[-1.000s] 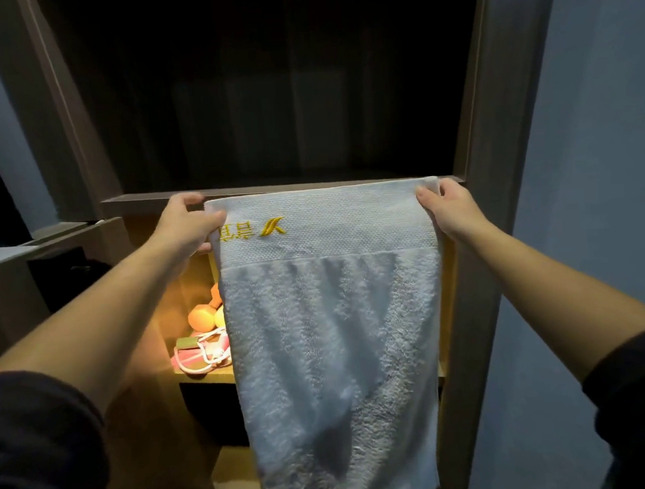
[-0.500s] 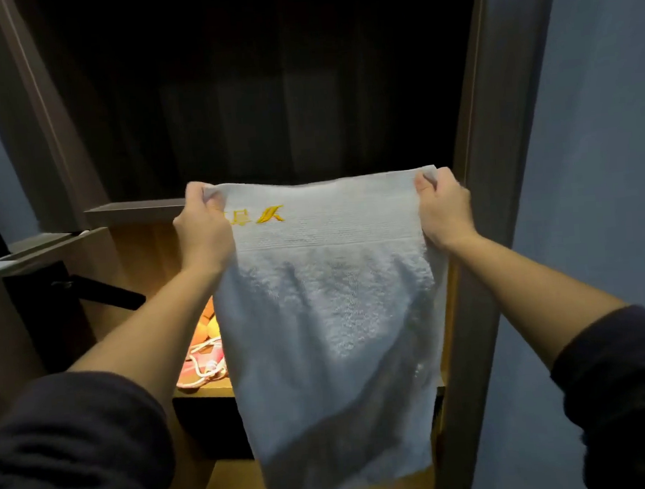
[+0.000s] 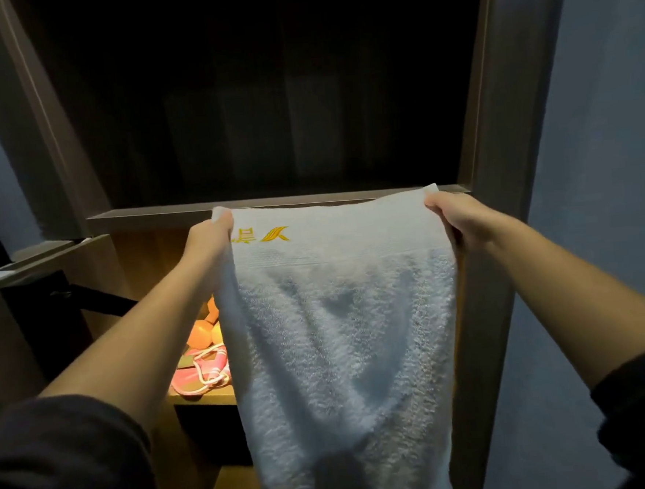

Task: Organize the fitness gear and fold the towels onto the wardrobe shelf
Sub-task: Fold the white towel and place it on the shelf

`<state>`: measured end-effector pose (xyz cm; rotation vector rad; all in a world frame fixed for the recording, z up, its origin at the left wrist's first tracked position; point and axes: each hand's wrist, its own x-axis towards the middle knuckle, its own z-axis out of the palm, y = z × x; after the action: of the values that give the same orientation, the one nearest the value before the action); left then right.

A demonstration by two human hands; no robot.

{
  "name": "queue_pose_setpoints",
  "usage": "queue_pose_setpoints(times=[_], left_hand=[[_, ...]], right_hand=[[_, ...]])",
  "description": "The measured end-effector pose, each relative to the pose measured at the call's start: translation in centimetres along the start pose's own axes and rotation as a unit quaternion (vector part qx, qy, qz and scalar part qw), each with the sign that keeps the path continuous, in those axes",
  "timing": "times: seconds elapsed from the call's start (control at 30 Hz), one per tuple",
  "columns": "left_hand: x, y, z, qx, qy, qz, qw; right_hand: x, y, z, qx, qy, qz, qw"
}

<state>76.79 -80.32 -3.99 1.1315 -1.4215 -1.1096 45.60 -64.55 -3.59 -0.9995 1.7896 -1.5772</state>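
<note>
At the far left a black strap (image 3: 100, 303) runs across a brown wooden side panel (image 3: 47, 263). The left hand (image 3: 208, 241) reaches out of a dark sleeve (image 3: 61, 465), its grip pinching the upper left corner of a white terry towel (image 3: 343, 338); the corner pokes up above the knuckles. Below that forearm is a warmly lit lower shelf (image 3: 206, 399). On it lie rounded orange pieces (image 3: 199, 335) and, nearer, a flat pink item (image 3: 193, 383) with a white cord looped over it.

The towel hangs spread flat between both hands. Its top edge is level with the front lip of the dark wooden wardrobe shelf (image 3: 147, 215); whether it touches the lip I cannot tell. A gold embroidered emblem (image 3: 274, 234) sits on the smooth woven band near the upper left, and the fluffy pile falls past the bottom of the view.

The right hand (image 3: 460, 215) has its grip pinching the upper right corner, fingers curled round the edge. Right of it stands the wardrobe's brown upright (image 3: 495, 117), then a blue-grey wall (image 3: 604, 148).
</note>
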Motion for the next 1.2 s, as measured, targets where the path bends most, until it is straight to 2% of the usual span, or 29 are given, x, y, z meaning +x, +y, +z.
queue_pose_setpoints(times=[0.1,0.2,0.3,0.37,0.5,0.57,0.63,0.7,0.83,1.07,1.17,1.2], left_hand=[[0.3,0.0,0.3,0.023,0.02,0.041,0.999],[-0.4,-0.2,1.0,0.13,0.134,0.176,0.967],[-1.1,0.1,1.7,0.085,0.18,0.253,0.947],[-2.0,1.1,3.0,0.089,0.18,0.289,0.936],[-2.6,2.8,4.5,0.126,0.141,0.373,0.908],[-1.1,2.5,2.7,0.203,0.153,0.349,0.902],[0.4,1.6,0.4,0.198,0.178,0.276,0.923],[0.8,0.6,-0.1,0.177,0.18,0.247,0.936],[1.1,0.0,0.8,0.164,0.181,0.24,0.94],[2.4,3.1,0.9,0.136,0.205,0.262,0.933],[2.5,4.2,0.8,0.063,0.165,0.286,0.942],[2.4,4.5,0.8,0.076,0.145,0.283,0.945]], right_hand=[[-0.2,0.2,-0.3,-0.013,0.01,-0.087,0.996],[-0.6,1.2,1.2,-0.097,0.141,-0.221,0.96],[-1.4,0.9,2.9,-0.074,0.213,-0.29,0.93],[-2.1,0.3,4.4,-0.085,0.214,-0.312,0.922],[-2.4,-0.6,6.5,-0.142,0.163,-0.365,0.906],[-1.4,-0.7,4.8,-0.137,0.182,-0.334,0.915],[-0.6,-0.1,2.7,-0.14,0.202,-0.283,0.927],[0.2,0.9,2.0,-0.151,0.198,-0.266,0.931],[1.5,1.4,2.6,-0.149,0.212,-0.26,0.93],[2.6,-2.1,2.7,-0.175,0.257,-0.268,0.912],[2.5,-3.2,1.9,-0.137,0.27,-0.304,0.903],[2.5,-3.3,1.6,-0.141,0.26,-0.3,0.907]])
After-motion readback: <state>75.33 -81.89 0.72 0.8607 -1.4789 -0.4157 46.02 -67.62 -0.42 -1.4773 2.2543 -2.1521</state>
